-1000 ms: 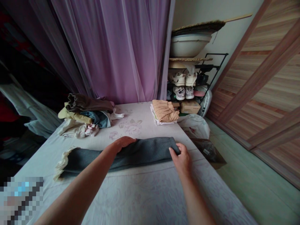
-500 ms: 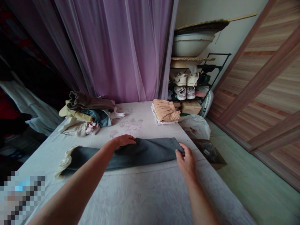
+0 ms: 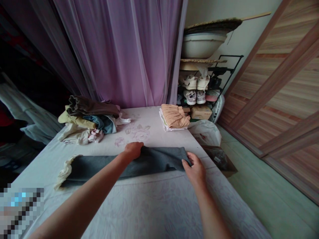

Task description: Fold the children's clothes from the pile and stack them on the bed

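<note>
A pair of dark grey trousers [image 3: 159,161], doubled lengthwise, lies across the bed, its gathered cream waistband [image 3: 65,172] at the left end. My left hand [image 3: 134,150] is closed on the far edge of the trousers near their middle, its fingertips partly hidden. At the right end, my right hand [image 3: 195,166] grips the leg hems between thumb and fingers. My left forearm crosses over the waistband half of the trousers and hides part of the cloth.
The bed [image 3: 154,209] has a pale floral sheet. A loose heap of clothes [image 3: 92,108] sits at the far left, and folded clothes topped by peach-coloured shorts [image 3: 174,116] lie at the far right. Beyond stand a purple curtain [image 3: 119,53], a shoe rack [image 3: 230,71] and a wooden door [image 3: 274,83].
My left hand has closed into a tighter grip and shifted slightly right along the trousers' far edge. My right hand still holds the hems. The view has shifted slightly.
</note>
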The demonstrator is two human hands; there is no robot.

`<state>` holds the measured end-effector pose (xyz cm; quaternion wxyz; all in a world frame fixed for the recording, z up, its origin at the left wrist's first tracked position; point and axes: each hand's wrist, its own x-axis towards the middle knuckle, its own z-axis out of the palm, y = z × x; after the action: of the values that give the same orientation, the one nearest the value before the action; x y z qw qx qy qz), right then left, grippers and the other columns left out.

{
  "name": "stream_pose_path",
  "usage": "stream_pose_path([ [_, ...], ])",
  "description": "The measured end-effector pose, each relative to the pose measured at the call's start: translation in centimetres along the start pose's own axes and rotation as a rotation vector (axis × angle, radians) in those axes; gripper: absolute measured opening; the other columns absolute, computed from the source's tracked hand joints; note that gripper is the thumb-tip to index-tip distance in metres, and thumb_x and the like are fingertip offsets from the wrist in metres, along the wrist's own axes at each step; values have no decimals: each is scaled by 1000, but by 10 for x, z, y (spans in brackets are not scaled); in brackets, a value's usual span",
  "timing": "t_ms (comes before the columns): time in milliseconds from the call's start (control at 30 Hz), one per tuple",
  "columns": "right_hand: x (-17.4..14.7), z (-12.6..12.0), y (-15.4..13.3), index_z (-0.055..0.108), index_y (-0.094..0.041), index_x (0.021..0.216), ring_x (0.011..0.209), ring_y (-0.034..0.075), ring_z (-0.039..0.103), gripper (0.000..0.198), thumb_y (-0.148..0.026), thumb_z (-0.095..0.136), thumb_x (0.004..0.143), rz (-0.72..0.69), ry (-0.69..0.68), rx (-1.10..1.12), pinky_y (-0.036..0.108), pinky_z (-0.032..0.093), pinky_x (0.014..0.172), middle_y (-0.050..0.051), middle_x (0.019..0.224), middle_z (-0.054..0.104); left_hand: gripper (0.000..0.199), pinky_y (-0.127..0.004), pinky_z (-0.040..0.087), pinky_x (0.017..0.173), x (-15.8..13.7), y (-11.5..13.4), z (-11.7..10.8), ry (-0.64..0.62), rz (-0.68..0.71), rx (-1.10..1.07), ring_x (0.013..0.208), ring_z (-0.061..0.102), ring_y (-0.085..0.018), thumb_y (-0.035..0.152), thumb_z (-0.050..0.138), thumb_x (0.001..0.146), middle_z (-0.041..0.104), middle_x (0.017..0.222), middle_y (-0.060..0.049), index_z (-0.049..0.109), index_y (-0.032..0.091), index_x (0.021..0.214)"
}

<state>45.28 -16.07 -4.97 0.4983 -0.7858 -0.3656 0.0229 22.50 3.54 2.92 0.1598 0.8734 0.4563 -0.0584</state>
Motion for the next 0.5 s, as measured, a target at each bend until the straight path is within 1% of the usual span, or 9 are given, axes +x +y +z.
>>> stream_pose_path([
  [67,0,0,0,66,-20,107,86,25,65,45,-43,56,70,-4,-20,4,39,51,77,11,98,72,35,-43,46,92,-1,3,4,22,-1,49,109,63,-32,11,47,84,67,117,-16,66,22,111],
  [200,0,0,-1,67,-18,106,87,24,64,44,-42,53,72,-55,9,-26,38,51,78,11,97,71,39,-41,46,93,-7,4,8,57,9,108,111,62,-29,8,40,87,64,120,-16,63,20,116],
  [267,0,-2,-1,67,-18,106,86,25,64,45,-45,53,73,-62,22,-79,39,51,77,12,99,70,40,-39,45,95,-14,2,9,76,15,117,112,61,-27,9,41,87,63,123,-15,60,20,119],
  [333,-1,-6,-2,67,-17,107,87,26,64,45,-48,53,76,-85,39,-133,40,50,77,13,100,70,38,-36,45,97,-22,-4,10,99,12,101,113,60,-25,15,44,88,62,125,-13,58,20,123],
  [433,-1,-12,-17,67,-17,106,97,29,62,41,-47,51,82,-215,110,-179,43,49,84,15,106,68,33,-33,45,94,-30,-19,10,112,-16,4,110,62,-25,29,49,90,66,120,-10,58,22,121],
  [500,-1,-11,-37,68,-18,106,104,28,60,36,-41,49,87,-333,133,-177,44,47,90,15,110,67,29,-32,46,90,-32,-28,9,101,-32,-57,107,63,-25,34,52,89,69,112,-8,61,23,115],
])
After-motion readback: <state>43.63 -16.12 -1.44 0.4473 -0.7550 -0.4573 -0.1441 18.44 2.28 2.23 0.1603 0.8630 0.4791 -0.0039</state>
